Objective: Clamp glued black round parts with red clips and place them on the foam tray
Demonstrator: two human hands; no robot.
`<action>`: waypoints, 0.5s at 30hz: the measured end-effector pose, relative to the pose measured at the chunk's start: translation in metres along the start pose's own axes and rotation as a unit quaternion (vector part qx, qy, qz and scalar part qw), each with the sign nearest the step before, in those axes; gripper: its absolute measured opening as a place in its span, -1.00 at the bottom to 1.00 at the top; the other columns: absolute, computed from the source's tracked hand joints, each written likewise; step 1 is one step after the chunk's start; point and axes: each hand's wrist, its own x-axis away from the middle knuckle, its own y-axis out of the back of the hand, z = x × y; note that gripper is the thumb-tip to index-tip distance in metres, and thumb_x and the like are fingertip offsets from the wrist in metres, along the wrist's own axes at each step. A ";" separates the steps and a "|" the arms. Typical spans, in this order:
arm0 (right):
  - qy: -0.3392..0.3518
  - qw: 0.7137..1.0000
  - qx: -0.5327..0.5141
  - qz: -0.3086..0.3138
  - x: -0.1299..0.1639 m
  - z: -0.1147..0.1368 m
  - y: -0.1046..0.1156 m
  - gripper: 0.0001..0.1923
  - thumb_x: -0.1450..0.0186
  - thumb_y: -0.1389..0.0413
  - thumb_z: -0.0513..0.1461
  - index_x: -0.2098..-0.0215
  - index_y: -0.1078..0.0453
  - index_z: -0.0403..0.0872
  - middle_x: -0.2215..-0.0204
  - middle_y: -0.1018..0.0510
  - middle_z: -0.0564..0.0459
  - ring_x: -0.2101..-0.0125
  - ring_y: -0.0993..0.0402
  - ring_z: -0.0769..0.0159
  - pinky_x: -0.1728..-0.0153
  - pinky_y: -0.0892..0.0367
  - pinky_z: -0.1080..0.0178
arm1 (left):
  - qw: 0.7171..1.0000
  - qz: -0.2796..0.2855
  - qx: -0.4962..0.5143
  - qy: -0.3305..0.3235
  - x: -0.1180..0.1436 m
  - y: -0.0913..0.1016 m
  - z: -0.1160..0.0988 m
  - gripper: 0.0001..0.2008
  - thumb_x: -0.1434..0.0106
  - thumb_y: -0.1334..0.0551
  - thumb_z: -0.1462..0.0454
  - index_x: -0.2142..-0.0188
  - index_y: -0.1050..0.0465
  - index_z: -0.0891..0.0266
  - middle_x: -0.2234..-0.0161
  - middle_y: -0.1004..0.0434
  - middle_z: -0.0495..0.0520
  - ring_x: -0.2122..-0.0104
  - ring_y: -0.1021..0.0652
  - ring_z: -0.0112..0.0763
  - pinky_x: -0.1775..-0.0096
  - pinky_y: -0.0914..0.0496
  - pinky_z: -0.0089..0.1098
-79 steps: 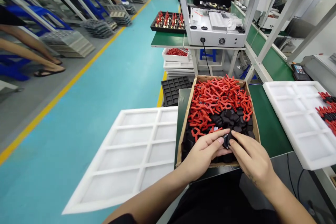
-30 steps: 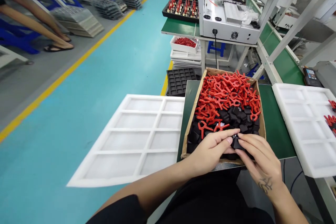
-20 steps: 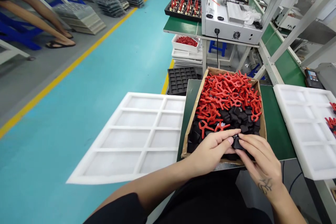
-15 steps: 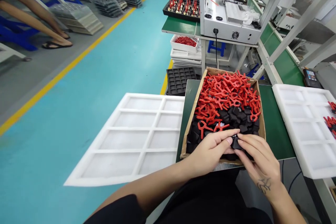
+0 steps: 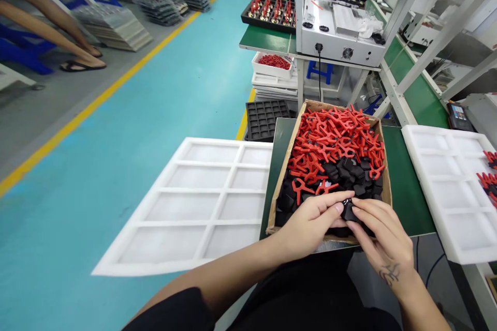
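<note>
Over the near edge of a cardboard box (image 5: 281, 186), my left hand (image 5: 316, 217) and my right hand (image 5: 382, 225) meet with closed fingers. Between their fingertips is a small black plastic part (image 5: 348, 211) with a glossy top, gripped from both sides. Its underside is hidden by the fingers. Red spring clamps (image 5: 334, 134) fill the far part of the box in a heap. Loose black parts (image 5: 351, 170) lie in the near part, just beyond my fingers, with two red clamps on top of them at the left.
At left a white foam tray (image 5: 212, 222) juts out beside the green table (image 5: 407, 186). Another white tray (image 5: 446, 168) on the right holds red clamps. Ahead stand a white machine (image 5: 337, 36), a black tray (image 5: 267, 119) and a bin of red pieces (image 5: 274, 62). A person's legs (image 5: 50, 26) show far left.
Both hands keep the same hold on the black part, with hardly any movement. The view has shifted very slightly.
</note>
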 end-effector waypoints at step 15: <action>-0.003 1.000 -0.001 -0.001 0.000 -0.001 -0.001 -0.49 -0.39 -0.30 -0.46 -0.27 -0.52 -0.04 -0.06 -0.70 -0.17 -0.06 -0.64 0.02 -0.04 -0.66 -0.07 | 1.000 0.001 0.000 -0.007 0.000 0.000 0.000 -0.47 -0.35 -0.45 -0.01 -0.20 -0.64 0.20 -0.13 -0.70 0.24 -0.12 -0.67 0.00 -0.21 -0.55 -0.05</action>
